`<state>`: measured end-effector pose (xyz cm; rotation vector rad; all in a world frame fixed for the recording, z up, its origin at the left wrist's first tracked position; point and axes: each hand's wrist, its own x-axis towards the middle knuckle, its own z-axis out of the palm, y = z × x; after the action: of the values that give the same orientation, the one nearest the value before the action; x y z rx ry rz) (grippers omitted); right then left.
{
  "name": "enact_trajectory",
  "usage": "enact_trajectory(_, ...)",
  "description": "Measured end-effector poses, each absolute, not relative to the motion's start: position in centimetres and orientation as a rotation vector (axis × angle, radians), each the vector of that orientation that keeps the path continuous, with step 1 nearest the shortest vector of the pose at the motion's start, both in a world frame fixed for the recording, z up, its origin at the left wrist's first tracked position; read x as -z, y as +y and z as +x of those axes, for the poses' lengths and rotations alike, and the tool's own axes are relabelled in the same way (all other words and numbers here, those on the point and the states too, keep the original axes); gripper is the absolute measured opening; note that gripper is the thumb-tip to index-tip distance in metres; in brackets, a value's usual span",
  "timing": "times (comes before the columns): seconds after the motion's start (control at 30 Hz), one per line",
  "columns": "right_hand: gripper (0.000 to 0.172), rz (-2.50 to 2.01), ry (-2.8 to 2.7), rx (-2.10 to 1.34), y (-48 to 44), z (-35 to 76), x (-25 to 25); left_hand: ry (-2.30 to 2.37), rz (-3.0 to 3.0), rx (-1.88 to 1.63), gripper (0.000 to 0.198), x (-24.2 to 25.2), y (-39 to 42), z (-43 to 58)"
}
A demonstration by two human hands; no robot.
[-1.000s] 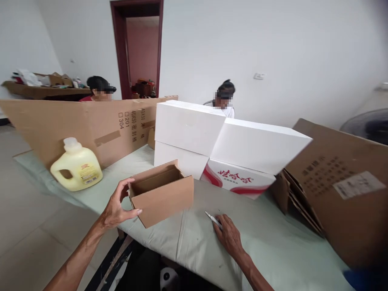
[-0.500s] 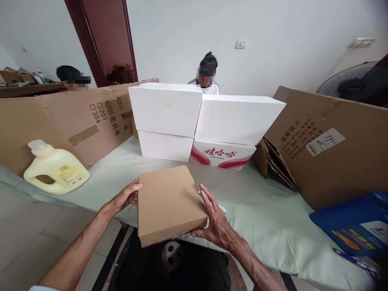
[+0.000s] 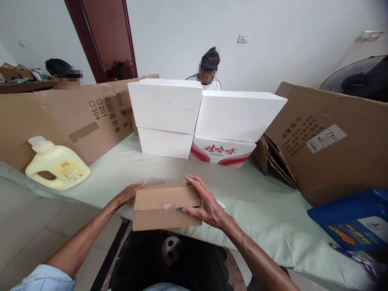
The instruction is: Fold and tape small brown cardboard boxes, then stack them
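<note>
Holding the cardboard box (image 3: 165, 206) at the near edge of the table (image 3: 257, 210), half overhanging it, with the top face tilted toward the camera and a shiny strip of tape showing along the seam between top and front.

Judging it best to be squeezing evenly from both ends, getting the flaps lying flush along that seam. Pressing near the corners rather than mid-panel, and so avoiding bowing the thin board inward. Probably also worth bracing the underside against the table's cloth-covered edge.

Cupping the box's left end with the left hand (image 3: 129, 195), grip closing on the corner, fingers curled against the end wall, forearm coming in low from the left. Laying the right hand (image 3: 203, 202) across the right end, grip clamping there: fingers fanned over the top, thumb pressing the front face, wrist dipping slightly. Leaving the detergent bottle (image 3: 57, 165) well apart on the left and the white boxes (image 3: 165, 105) stacked beyond.
</note>
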<state>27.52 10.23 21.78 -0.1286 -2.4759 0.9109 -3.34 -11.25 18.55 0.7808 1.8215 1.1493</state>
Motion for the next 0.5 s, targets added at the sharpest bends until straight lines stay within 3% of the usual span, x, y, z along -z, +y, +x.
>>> enact_trajectory(0.23, 0.081, -0.272, -2.388, -1.144, 12.4, 24.8, -23.3, 1.653, 1.303, -1.315, 0.132, -21.4, -14.6, -2.3)
enact_trajectory(0.4, 0.064, -0.221, -2.313, -1.098, 14.0, 25.9, -22.2, 1.848, 1.442, -1.304, 0.110, -21.7, -14.7, 0.0)
enact_trajectory(0.5, 0.048, -0.438, -2.383, -0.806, 16.1, 27.7, -18.9, 1.864, 1.412, -1.370, 0.106, -21.2, -14.3, 0.4)
